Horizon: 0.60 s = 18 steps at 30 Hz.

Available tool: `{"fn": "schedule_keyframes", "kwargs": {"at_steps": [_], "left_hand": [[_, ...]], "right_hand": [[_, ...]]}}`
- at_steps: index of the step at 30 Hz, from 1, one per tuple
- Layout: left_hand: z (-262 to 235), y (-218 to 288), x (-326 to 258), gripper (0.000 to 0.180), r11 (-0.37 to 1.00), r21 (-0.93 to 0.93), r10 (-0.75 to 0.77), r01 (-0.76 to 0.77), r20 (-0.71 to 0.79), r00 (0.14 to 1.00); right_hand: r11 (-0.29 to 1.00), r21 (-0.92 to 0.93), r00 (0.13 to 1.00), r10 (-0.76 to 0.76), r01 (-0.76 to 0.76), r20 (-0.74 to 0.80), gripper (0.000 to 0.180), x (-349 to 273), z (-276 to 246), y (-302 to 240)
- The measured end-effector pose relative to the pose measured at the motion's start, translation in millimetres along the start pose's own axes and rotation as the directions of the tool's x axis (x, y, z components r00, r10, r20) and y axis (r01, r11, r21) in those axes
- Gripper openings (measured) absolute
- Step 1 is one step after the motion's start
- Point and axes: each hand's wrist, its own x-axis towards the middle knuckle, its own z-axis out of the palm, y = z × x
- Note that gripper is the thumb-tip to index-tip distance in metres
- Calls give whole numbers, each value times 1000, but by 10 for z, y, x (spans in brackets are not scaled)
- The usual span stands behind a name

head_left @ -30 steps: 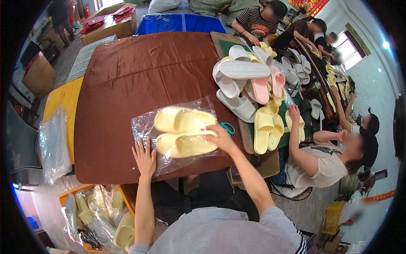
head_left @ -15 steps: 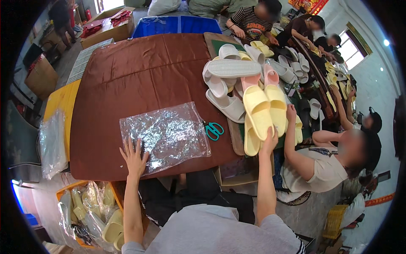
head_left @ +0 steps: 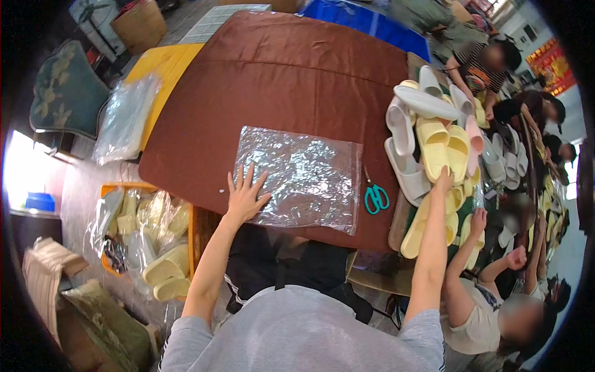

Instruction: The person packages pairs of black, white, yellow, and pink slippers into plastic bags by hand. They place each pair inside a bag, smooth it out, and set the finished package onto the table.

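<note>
My left hand (head_left: 245, 197) lies flat with its fingers spread on the near left corner of a clear plastic bag (head_left: 297, 177). The bag rests on the brown-covered table. At the right, my right hand (head_left: 442, 180) is closed on the near ends of a pair of pale yellow slippers (head_left: 432, 141), its fingertips partly hidden. This pair sits against a pile of slippers, beside a grey slipper (head_left: 406, 170) and a pink slipper (head_left: 474, 139). More yellow slippers (head_left: 416, 229) lie under my right forearm. Teal-handled scissors (head_left: 376, 198) lie between the bag and the pile.
At the lower left stands an orange crate (head_left: 197, 229) of bagged slippers. A stack of clear bags (head_left: 127, 118) lies on a yellow board (head_left: 170, 65). Blue bins (head_left: 365, 28) stand beyond the table (head_left: 297, 80). Co-workers sit along the right, one person's arm (head_left: 466, 245) close to mine.
The view has turned, shifting the table's things rightward in the picture. My right hand has moved the yellow pair slightly farther and leftward on the pile, uncovering pink slippers. My left hand stays on the bag.
</note>
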Motion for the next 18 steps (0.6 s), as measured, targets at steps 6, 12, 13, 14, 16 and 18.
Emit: {"fn": "schedule_keyframes", "kwargs": {"at_steps": [6, 12, 13, 14, 16, 18], "left_hand": [[-291, -56, -237, 52, 996, -82, -57, 48, -110, 992], [-12, -73, -250, 64, 997, -79, -12, 8, -48, 999], [-13, -49, -226, 65, 998, -68, 2, -5, -48, 999], [-15, -40, -202, 66, 998, -55, 9, -12, -52, 999], [39, -96, -187, 70, 998, -46, 32, -35, -61, 998], [-23, -222, -344, 71, 999, -51, -19, 16, -50, 999]], "right_hand": [[961, -102, 967, -252, 255, 46, 62, -963, -110, -467], [539, 284, 105, -581, 793, 807, 51, -3777, 403, -1751], [498, 301, 47, -572, 813, 819, 52, -4017, 538, -1662], [453, 326, -18, -562, 830, 827, 53, -4146, 648, -1533], [439, 177, 10, -392, 881, 920, 54, -4130, 641, -1104], [430, 147, 36, -389, 891, 920, 59, -3994, 471, -930]]}}
